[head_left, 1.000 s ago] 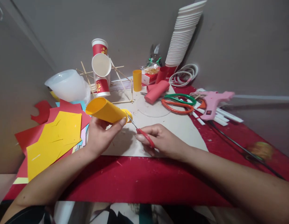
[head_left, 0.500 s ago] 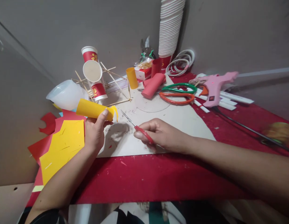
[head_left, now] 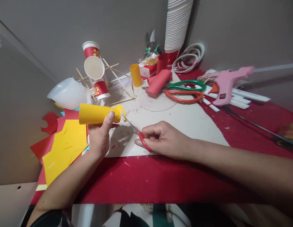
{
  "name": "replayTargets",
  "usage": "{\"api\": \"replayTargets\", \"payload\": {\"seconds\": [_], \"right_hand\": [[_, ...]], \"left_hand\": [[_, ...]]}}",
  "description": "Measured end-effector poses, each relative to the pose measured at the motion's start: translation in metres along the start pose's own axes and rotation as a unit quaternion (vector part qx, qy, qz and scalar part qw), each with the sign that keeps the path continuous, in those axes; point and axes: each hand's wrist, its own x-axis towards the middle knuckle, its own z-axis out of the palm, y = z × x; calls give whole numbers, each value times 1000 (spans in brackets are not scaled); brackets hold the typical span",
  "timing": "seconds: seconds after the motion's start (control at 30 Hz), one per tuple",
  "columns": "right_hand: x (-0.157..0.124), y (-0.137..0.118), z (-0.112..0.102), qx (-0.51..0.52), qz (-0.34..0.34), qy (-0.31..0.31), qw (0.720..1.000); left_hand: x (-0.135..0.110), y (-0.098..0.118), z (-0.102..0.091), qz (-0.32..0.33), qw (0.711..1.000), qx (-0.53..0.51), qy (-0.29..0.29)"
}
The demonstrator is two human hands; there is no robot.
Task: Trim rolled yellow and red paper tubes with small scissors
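In the head view my left hand [head_left: 101,132] is closed around a yellow paper tube [head_left: 94,114], thumb on top, the tube lying nearly level above the white board. A thin curled yellow strip [head_left: 121,111] hangs from the tube's right end. My right hand [head_left: 160,138] grips small red-handled scissors [head_left: 143,140], their blades pointing up and left. The blade tips meet the strip at the tube's right end; whether they are open or closed is hard to make out.
Behind stand paper cups [head_left: 94,67] in a stick frame [head_left: 120,102], a short yellow tube [head_left: 135,75] and red tubes [head_left: 158,83]. Large green-and-orange-handled scissors [head_left: 184,97] and a pink glue gun [head_left: 224,85] lie right. Yellow card [head_left: 63,148] lies left.
The scissors have come up to the tube's right end, where there was a gap before. My left hand has shifted slightly right with the tube, which is now more level.
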Motion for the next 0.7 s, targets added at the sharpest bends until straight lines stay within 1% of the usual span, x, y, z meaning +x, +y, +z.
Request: {"api": "replayTargets", "payload": {"seconds": [0.1, 0.2, 0.33, 0.43, 0.53, 0.6, 0.7], "right_hand": [[1, 2, 0, -14, -1, 11, 1000], [1, 0, 0, -10, -11, 29, 999], [1, -2, -2, -6, -24, 46, 999], [1, 1, -2, -23, -38, 55, 997], [0, 4, -1, -69, -68, 75, 992], [0, 5, -2, -106, -82, 87, 987], [-1, 4, -3, -143, -91, 98, 981]], "left_hand": [[-4, -1, 0, 10, 1000, -1, -18], [-8, -2, -2, 17, 998, 22, -47], [-13, -5, -6, 58, 992, 75, -81], [-14, -5, -7, 101, 985, 115, -75], [-15, -4, -6, 131, 978, 151, -59], [-16, -3, -5, 140, 976, 156, -54], [-18, -2, -4, 135, 977, 157, -57]]}}
